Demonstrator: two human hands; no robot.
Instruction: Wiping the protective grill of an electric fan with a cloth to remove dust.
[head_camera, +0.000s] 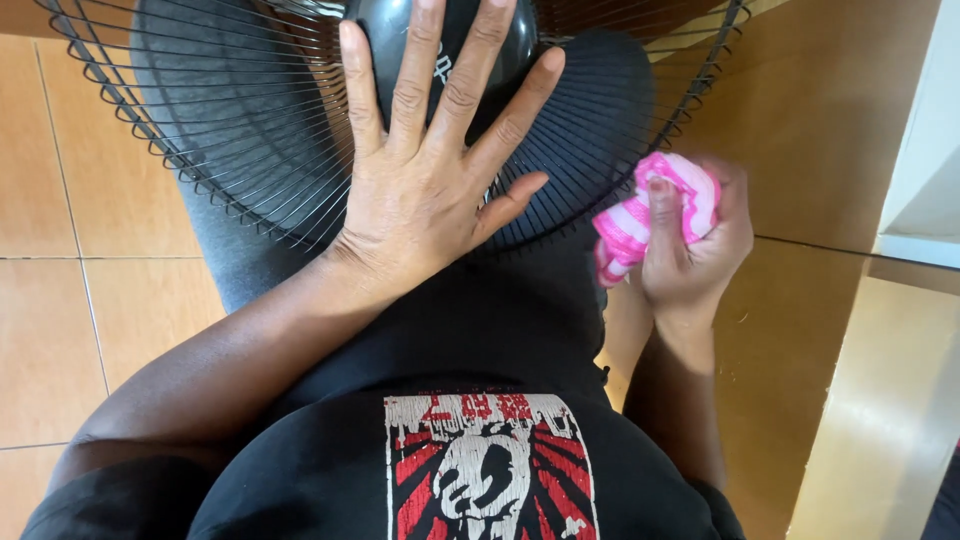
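Observation:
My left hand (430, 160) lies flat, fingers spread, on the black wire grille of a fan (230, 130), its fingertips reaching over the fan's glossy black centre cap (520, 45). The grille rests against my lap. My right hand (695, 250) is closed around a bunched pink and white striped cloth (640, 215), held just off the grille's right edge. The dark fan blades show through the wires.
Orange-brown floor tiles (60, 200) lie to the left and below. A brown wooden surface (830, 110) runs along the right, with a white frame edge (925, 170) at the far right. My black printed shirt (480, 470) fills the lower middle.

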